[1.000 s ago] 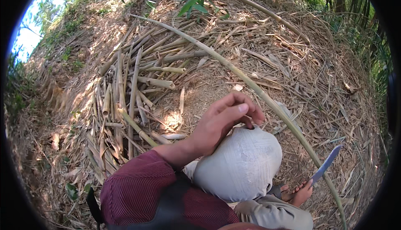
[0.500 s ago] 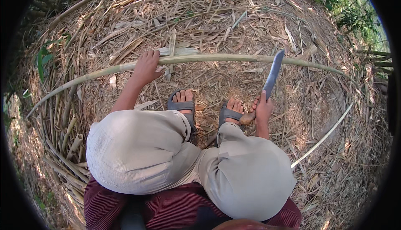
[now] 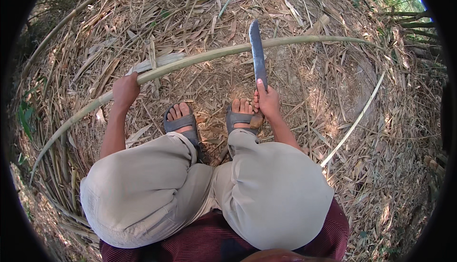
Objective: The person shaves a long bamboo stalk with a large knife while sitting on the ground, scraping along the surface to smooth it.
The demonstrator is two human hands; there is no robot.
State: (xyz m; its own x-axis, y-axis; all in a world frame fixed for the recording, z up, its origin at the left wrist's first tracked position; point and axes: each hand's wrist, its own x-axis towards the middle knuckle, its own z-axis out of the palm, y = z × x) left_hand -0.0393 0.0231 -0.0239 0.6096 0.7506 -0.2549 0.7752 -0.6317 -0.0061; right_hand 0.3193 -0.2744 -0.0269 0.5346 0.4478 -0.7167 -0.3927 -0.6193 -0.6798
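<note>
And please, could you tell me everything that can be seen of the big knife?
The big knife has a long, broad, bluish-grey blade, metal by its look, its tip pointing away from the person. The brown handle, wood-like with a rounded end, is partly covered by the right grip, the thumb lying along the blade's base. The blade crosses in front of the greenish pole; the handle's end appears beside the right sandal. Whether it touches either, I cannot tell.
</note>
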